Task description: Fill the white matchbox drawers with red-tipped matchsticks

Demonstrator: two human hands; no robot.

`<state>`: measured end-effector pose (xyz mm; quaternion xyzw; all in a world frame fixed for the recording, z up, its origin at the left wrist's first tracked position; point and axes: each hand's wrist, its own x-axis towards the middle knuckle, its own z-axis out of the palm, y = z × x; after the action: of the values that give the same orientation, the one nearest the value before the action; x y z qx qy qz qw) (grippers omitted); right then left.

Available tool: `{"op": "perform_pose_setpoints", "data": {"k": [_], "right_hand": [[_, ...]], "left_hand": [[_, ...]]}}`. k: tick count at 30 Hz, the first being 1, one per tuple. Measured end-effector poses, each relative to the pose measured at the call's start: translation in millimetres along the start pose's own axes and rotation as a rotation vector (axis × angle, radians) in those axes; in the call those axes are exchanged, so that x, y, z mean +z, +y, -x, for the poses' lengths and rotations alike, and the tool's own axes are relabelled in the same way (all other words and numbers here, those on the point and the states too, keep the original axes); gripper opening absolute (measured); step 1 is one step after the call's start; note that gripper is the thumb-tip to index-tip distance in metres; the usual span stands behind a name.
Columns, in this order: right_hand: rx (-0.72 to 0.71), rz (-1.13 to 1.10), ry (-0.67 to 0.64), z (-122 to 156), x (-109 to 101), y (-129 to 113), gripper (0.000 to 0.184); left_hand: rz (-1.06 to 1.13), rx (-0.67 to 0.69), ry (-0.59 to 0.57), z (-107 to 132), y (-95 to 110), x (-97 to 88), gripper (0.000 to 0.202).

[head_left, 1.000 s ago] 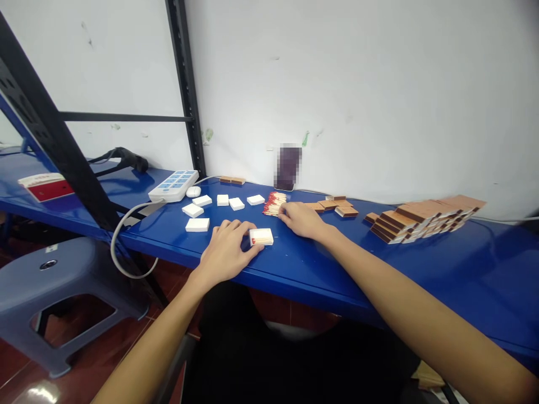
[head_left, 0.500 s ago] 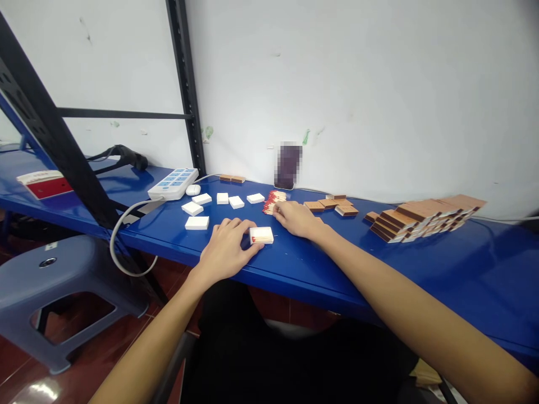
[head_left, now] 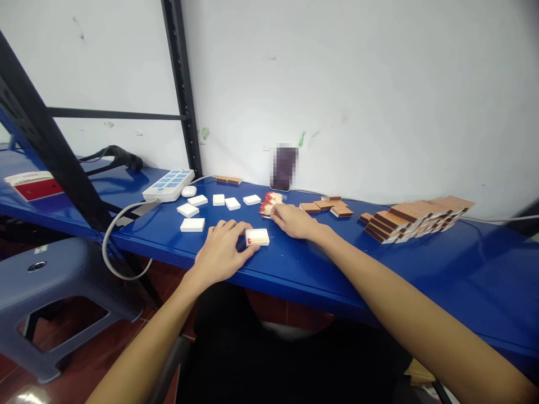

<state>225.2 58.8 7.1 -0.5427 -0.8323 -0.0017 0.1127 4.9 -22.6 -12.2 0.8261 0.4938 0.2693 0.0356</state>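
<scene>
My left hand rests on the blue table with its fingers curled round a small white matchbox tray that holds red-tipped matches. My right hand lies just behind it, fingers pinched at the edge of a loose pile of matches. Several empty white trays lie to the left of my left hand. Brown matchbox sleeves sit right of the match pile.
A long stack of brown sleeves lies at the right. A white power strip with a grey cable, a dark phone against the wall, a black rack post and a grey plastic stool stand at the left.
Both hands stay almost where they were. My right hand has crept slightly left into the match pile. The view has shifted a little.
</scene>
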Motion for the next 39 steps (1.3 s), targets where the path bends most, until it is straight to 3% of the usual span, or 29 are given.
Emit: {"op": "perform_pose_setpoints", "data": {"k": [5,8,12,15,19,24,39], "right_hand": [[-0.133,-0.136,0.061,19.5,-16.5,-13.8,0.020],[-0.268,-0.218,0.004,30.3,-19.4,-27.4,0.016],[-0.318,-0.251,-0.069,34.2,-17.1,-38.7,0.017],[-0.271,-0.280,0.045,28.4,-15.7,-33.1,0.020],[-0.076,-0.142,0.203,14.5,-10.3,-12.3,0.018],[0.011,-0.074,0.155,1.2,-0.1,5.2,0.014],[0.023,0.013,0.082,1.5,0.3,6.6,0.016]], "left_hand": [[-0.054,-0.054,0.031,0.2,0.6,0.9,0.036],[-0.076,-0.066,0.023,0.4,0.7,0.8,0.037],[-0.077,-0.050,0.018,0.5,-0.3,0.8,0.038],[-0.061,-0.049,0.022,0.5,-0.3,0.7,0.036],[-0.034,-0.036,0.012,0.3,1.2,-0.1,0.035],[-0.032,-0.038,0.001,-0.3,2.6,-0.7,0.035],[-0.025,-0.027,-0.002,0.0,2.8,-1.0,0.034]]}}
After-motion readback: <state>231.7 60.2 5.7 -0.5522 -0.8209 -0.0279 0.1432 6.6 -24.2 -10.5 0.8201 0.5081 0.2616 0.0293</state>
